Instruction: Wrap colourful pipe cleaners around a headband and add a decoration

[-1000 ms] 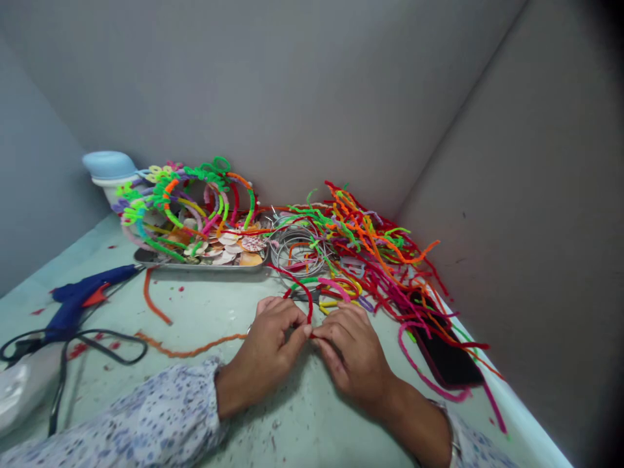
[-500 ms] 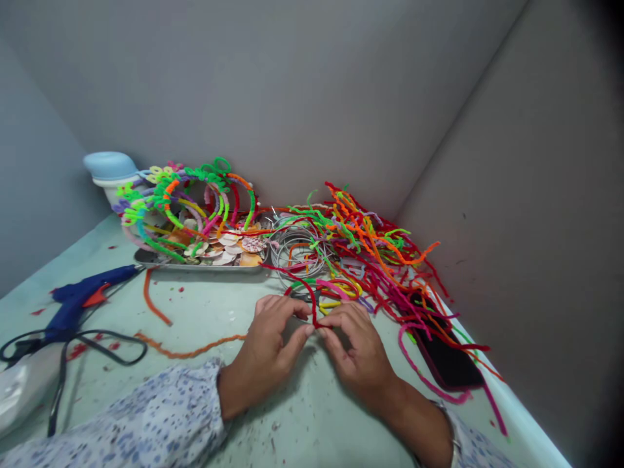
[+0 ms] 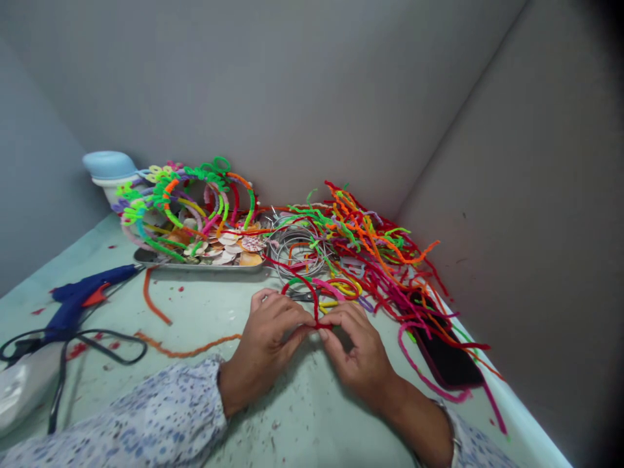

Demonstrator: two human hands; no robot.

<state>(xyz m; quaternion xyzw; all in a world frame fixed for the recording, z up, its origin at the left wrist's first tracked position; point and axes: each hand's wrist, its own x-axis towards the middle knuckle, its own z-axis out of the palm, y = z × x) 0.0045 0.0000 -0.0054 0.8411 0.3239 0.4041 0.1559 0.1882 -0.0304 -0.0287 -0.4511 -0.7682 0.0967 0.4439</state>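
Observation:
My left hand and my right hand meet fingertip to fingertip low over the pale green table. Both pinch a red pipe cleaner, which rises from between the fingers and arcs back to the left. Just behind the hands lie a bundle of bare wire rings and a big loose heap of pipe cleaners in red, orange, green and pink.
A metal tray of shells holds wrapped colourful rings. A blue glue gun with a black cord lies at left. Two orange pipe cleaners lie loose. A dark phone sits at right. Grey walls close the corner.
The hands have shifted slightly away from me and the red pipe cleaner's free end has swung and bent a little between the fingers. Everything else is still.

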